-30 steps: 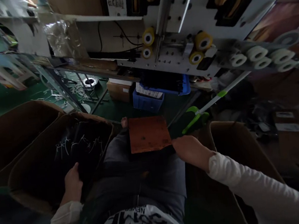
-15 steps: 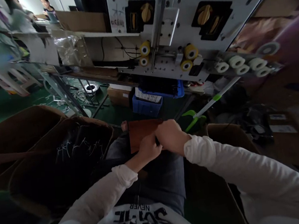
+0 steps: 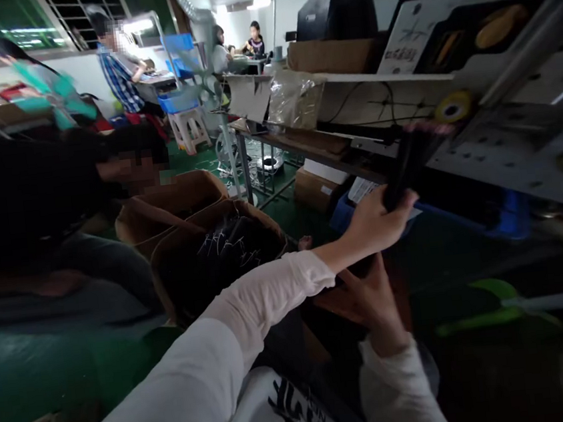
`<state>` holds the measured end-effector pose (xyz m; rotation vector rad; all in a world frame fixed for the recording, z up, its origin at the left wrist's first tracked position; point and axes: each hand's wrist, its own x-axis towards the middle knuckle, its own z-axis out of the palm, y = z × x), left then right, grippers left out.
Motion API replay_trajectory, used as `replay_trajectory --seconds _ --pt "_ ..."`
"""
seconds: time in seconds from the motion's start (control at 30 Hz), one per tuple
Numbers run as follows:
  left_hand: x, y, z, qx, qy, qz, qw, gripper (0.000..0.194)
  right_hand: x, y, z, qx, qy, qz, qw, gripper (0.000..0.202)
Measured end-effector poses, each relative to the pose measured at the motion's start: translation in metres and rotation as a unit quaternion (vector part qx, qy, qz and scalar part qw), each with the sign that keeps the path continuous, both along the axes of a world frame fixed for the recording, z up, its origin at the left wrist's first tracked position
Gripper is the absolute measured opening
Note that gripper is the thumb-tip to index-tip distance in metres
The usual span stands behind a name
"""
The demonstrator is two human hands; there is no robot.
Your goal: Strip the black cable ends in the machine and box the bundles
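My left hand (image 3: 376,224) is raised forward, its fingers wrapped round a bundle of thin black strands (image 3: 406,167), probably cables, with pinkish tips. The bundle stands tilted up to the right and is blurred at the top. Below it, my right hand (image 3: 377,301) has its fingers apart and holds nothing that I can see. It is close to a reddish-brown board (image 3: 339,303) over my lap. Part of that board is hidden by my hands and sleeve.
Left of my legs, a cardboard box (image 3: 263,223) holds black bundles with white ties (image 3: 224,244). A co-worker in a dark top (image 3: 32,190) leans in, an arm reaching towards the boxes. A machine (image 3: 519,125) with yellow rollers stands ahead right. A green-ended pole (image 3: 493,313) is at right.
My view has swung left, bringing the co-worker into sight. My hands, together over the board before, have come apart; the left has risen forward with the black bundle, and the right has opened.
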<state>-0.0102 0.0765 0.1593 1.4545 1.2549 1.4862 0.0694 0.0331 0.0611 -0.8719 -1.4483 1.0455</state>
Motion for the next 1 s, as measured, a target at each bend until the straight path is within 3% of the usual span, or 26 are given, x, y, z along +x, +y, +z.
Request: replay_trajectory --seconds 0.1,0.2,0.27,0.37,0.43,0.53,0.63,0.83,1.0 --pt "0.006 0.007 0.029 0.048 0.015 0.003 0.999 0.018 -0.042 0.003 -0.047 -0.033 0.071 -0.055 0.995 0.059" --pt "0.012 0.015 0.053 0.090 0.021 0.009 0.996 0.017 -0.050 0.014 -0.079 -0.057 0.050 -0.078 0.994 0.046" --pt "0.013 0.020 0.068 0.110 0.008 0.036 0.993 0.016 -0.043 0.022 -0.093 -0.090 0.020 -0.066 0.994 0.037" --pt "0.014 0.030 0.082 0.168 -0.037 0.070 0.983 0.011 -0.025 0.032 -0.101 -0.134 0.014 -0.039 0.990 0.034" --pt "0.014 0.037 0.086 0.212 -0.092 0.055 0.971 0.011 -0.013 0.038 -0.099 -0.139 0.019 -0.044 0.989 0.035" --pt "0.017 0.046 0.088 0.238 -0.173 -0.031 0.955 0.011 0.004 0.046 -0.100 -0.125 0.004 -0.042 0.991 0.034" --pt "0.021 0.048 0.091 0.240 -0.195 -0.087 0.947 0.006 0.018 0.052 -0.110 -0.140 -0.018 -0.017 0.990 0.032" --pt "0.031 0.042 0.092 0.230 -0.140 -0.085 0.959 0.016 0.037 0.054 -0.139 -0.175 0.014 -0.068 0.982 0.040" --pt "0.034 0.047 0.088 0.215 -0.178 -0.083 0.957 0.014 0.040 0.050 -0.152 -0.175 0.002 -0.079 0.981 0.036"
